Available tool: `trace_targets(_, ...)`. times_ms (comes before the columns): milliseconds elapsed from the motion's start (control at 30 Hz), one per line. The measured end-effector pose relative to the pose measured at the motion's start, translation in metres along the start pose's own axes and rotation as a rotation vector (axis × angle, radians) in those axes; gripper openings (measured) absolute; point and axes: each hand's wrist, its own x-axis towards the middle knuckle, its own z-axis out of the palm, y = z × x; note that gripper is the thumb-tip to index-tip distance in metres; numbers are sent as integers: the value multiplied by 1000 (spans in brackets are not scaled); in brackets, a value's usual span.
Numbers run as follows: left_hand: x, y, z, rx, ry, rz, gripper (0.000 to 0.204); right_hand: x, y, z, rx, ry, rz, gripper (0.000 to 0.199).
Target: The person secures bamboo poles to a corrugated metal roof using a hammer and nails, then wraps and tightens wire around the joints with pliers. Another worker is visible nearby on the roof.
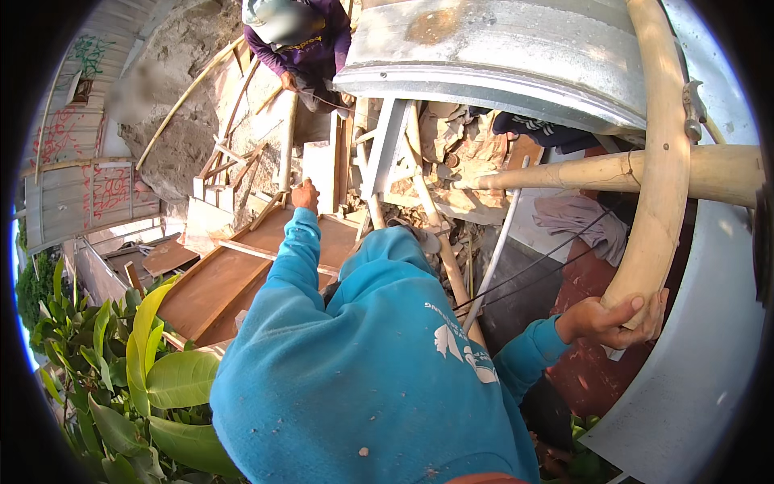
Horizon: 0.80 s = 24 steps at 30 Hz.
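My right hand (614, 320) is wrapped around the lower end of a thick, pale bamboo pole (663, 214). The pole rises along the right side to the top of the view and crosses a second, horizontal bamboo pole (556, 171). A metal claw hammer head (693, 111) shows beside the upright pole, its handle mostly hidden. Out in front at the left, my left hand (305, 194) is raised with most fingers curled and one fingertip sticking up; nothing shows in it. Below that hand lie brown wooden panels (242, 294) with battens.
A co-worker (302, 40) in a purple top stands at the far side, holding something thin. Corrugated metal roofing (500, 56) spans the top. A metal channel (387, 149), a white pipe (496, 250) and dark cables cross below. Leafy plants (121, 379) fill the lower left.
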Motion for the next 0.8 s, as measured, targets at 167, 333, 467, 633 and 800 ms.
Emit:
trace_targets(167,44,-37,17,397,149,36,60,1,4,5,12,-4,-41,27)
trace_targets(333,42,10,17,756,254,66,86,8,4,2,-14,15,-144,27)
trace_targets(467,32,43,-12,730,455,-23,87,-2,15,5,-10,32,-114,26)
trace_targets(633,37,38,-48,738,320,-35,109,8,4,13,-25,19,-121,26)
trace_targets(800,33,65,-6,60,189,41,114,0,9,4,-10,18,-63,27)
